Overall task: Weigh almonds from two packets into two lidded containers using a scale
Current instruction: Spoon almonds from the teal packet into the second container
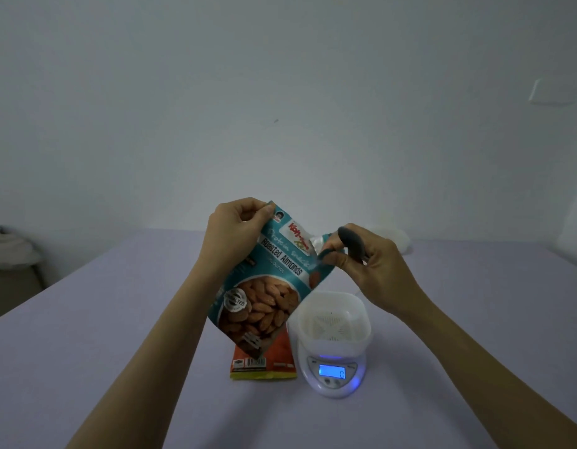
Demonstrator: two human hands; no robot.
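While the packet (264, 286), held up beside the container (332, 322) on the scale (332, 374), is pinched at its top corner by the left hand (238, 228) and at its torn strip by the right hand (371, 257), the tear should be finished slowly.

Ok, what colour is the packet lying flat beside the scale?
The flat packet is orange with a yellow bottom edge, seen best in the head view.
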